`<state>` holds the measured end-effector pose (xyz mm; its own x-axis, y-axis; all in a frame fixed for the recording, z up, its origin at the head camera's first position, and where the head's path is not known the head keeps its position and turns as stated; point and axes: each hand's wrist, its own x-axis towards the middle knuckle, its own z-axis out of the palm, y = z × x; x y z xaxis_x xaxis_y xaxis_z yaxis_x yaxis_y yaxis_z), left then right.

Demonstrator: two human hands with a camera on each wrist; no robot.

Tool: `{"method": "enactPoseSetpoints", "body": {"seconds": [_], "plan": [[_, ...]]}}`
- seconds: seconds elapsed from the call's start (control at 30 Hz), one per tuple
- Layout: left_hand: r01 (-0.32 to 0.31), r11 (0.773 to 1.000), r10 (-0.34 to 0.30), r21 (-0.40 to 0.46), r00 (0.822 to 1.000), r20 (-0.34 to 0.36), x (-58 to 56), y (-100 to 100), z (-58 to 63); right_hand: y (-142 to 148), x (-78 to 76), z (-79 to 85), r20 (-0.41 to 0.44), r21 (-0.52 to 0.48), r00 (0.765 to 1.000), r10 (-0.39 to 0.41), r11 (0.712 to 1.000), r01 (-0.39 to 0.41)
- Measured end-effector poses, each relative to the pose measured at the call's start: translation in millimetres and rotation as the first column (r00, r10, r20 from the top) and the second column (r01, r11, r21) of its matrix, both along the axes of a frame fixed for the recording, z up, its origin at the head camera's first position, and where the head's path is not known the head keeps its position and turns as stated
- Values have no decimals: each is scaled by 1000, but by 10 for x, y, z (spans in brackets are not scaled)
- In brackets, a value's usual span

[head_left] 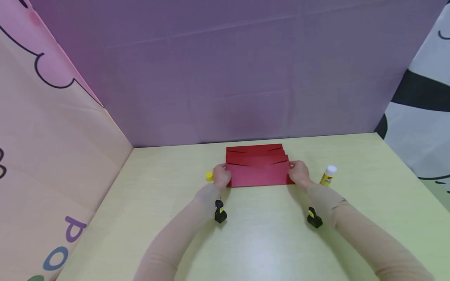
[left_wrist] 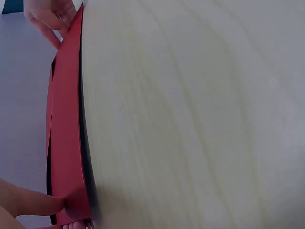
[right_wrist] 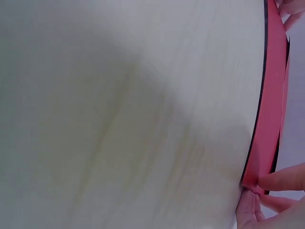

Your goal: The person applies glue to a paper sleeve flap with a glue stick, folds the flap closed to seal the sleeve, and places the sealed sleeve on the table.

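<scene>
A red envelope [head_left: 259, 174] is held by both hands near the back of the table. My left hand [head_left: 222, 176] pinches its left end, thumb on the front face, as the left wrist view also shows. At the right end my right hand [head_left: 299, 171] pinches it between thumb and fingers. Behind its top edge shows more red paper [head_left: 254, 148], with a similar flap line; whether it is a second envelope tucked close, I cannot tell. In the right wrist view, the envelope [right_wrist: 270, 95] has its lower edge just over or on the table.
A yellow glue stick [head_left: 327, 176] with a white top stands right of my right hand. Just left of my left hand lies a small yellow cap-like piece [head_left: 209, 176]. The pale wooden table [head_left: 267, 242] meets a purple cloth wall [head_left: 228, 78] at the back.
</scene>
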<state>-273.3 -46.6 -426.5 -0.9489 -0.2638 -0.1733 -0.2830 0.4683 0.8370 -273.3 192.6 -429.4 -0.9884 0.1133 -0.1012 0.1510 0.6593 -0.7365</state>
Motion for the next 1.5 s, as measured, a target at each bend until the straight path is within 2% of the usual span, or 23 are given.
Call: {"method": "enactPoseSetpoints", "body": {"seconds": [0.2, 0.5, 0.6, 0.63, 0.73, 0.8, 0.83, 0.87, 1.0, 1.13, 1.3, 1.4, 1.5], "plan": [[45, 997, -42, -68, 999, 34, 20, 4, 16, -1, -11, -7, 11, 25, 999, 36, 999, -36], [98, 972, -98, -213, 995, 9, 36, -4, -14, -3, -28, 2, 17, 76, 996, 91, 993, -92], [109, 961, -112, -256, 994, 2, 38, -1, -22, 72, -142, -153, 1, 90, 994, 108, 990, -107], [110, 957, -115, -270, 993, 0, 38, 0, -24, 134, -227, -295, -53, 84, 991, 123, 989, -118], [120, 942, -127, -314, 992, -3, 43, 7, -30, 195, -305, -425, -94, 123, 985, 144, 984, -132], [123, 936, -134, -329, 991, -11, 52, 12, -33, 174, -258, -388, -126, 149, 981, 150, 980, -131], [125, 932, -139, -339, 990, -16, 57, 14, -33, 158, -198, -337, -158, 163, 974, 162, 977, -136], [128, 929, -146, -348, 989, -28, 63, 16, -32, 102, -105, -209, -140, 185, 978, 156, 974, -129], [140, 924, -185, -356, 978, -94, 93, 19, -22, 37, 97, -40, -214, 227, 960, 182, 965, -133], [163, 924, -230, -347, 960, -161, 130, 17, 9, 23, 208, 43, -229, 234, 953, 200, 961, -146], [220, 919, -288, -326, 941, -178, 202, -17, 61, 41, 314, 124, -269, 215, 935, 230, 961, -174], [271, 908, -343, -319, 919, -195, 255, -61, 83, 65, 385, 167, -301, 221, 918, 258, 955, -196], [332, 886, -409, -323, 887, -212, 315, -118, 109, 101, 461, 196, -344, 244, 891, 295, 945, -218]]}}
